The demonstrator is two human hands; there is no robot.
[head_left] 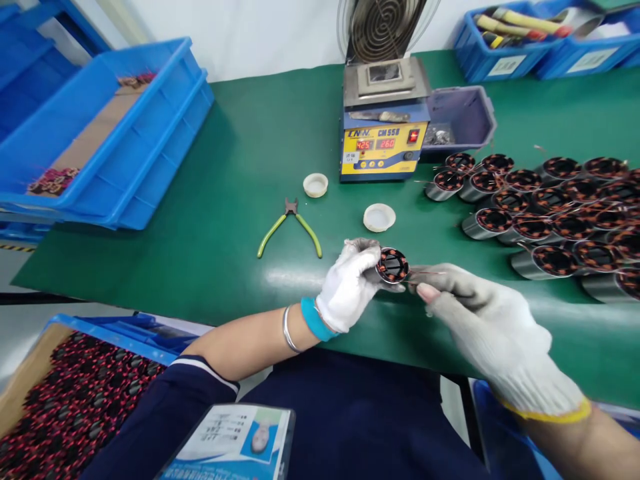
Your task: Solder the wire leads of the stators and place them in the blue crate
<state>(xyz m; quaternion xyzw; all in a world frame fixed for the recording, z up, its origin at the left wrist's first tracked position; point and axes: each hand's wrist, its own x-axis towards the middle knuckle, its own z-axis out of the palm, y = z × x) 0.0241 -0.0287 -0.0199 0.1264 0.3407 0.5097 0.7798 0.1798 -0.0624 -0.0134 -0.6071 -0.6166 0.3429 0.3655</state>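
Note:
My left hand [350, 287], in a white glove with a teal cuff, is wrapped round a silver metal cylinder [393, 265] with copper windings showing in its open end. At the cylinder's right side, my right hand [480, 313], in a white glove with a yellow hem, pinches thin copper wires [425, 273] that come off it. The thumb tip pokes bare out of that glove. Green-handled cutters [291, 223] lie with handles spread on the green table, left of two small white round dishes [315, 185].
A yellow-fronted heating unit [384, 150] stands at the back beside a purple bin [463, 113]. Several wound cylinders [545, 260] fill the right side. Blue trays [150, 127] are stacked at left; a box of red-and-black parts [90, 387] sits lower left. Tool bins [505, 65] are back right.

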